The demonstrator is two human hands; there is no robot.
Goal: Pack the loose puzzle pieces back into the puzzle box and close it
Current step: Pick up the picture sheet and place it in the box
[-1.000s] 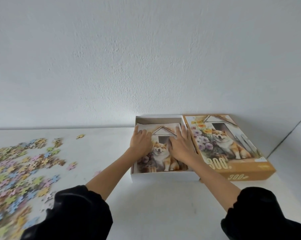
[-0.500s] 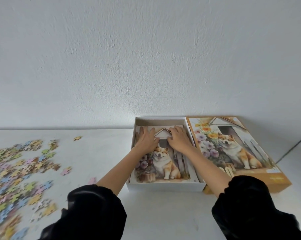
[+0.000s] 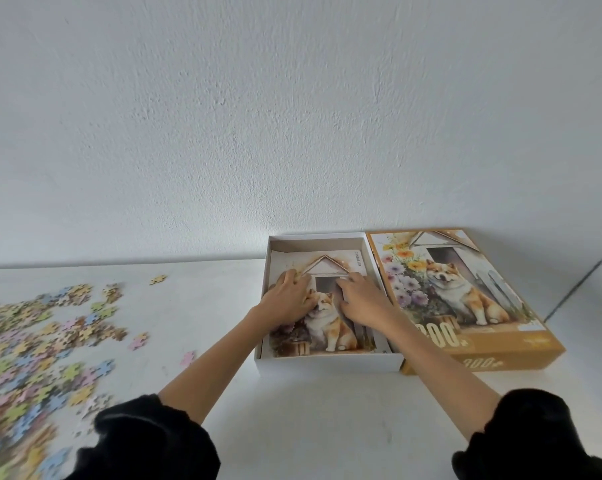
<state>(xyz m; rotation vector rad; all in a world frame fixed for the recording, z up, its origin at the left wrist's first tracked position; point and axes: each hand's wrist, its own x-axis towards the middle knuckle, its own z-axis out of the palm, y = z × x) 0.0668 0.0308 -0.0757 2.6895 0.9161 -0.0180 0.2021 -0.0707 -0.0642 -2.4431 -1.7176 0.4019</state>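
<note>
In the lower middle of the frame, against the wall, sits the puzzle box [image 3: 327, 368]: a shallow white tray, open. Inside it lies a reference sheet [image 3: 330, 336] printed with an orange-and-white dog sitting before a small white house, with flowers at its lower left. Both hands rest on that sheet, the left hand [image 3: 287, 301] over the flowers and the right hand [image 3: 362, 301] just right of the dog's head. Their fingers are lightly bent with the tips down on the paper, gripping nothing. The lid [image 3: 472, 327], orange-sided, lies face up touching the tray's right wall and shows the same dog picture. The loose puzzle pieces [image 3: 33, 344], pastel and tan, are scattered on the white table [image 3: 310, 431] at the left edge, well apart from the box.

"REFERENCE" runs sideways along the sheet's upper right edge. "300" shows on the lid's face, partly hidden by the right forearm, and again on its near side.
</note>
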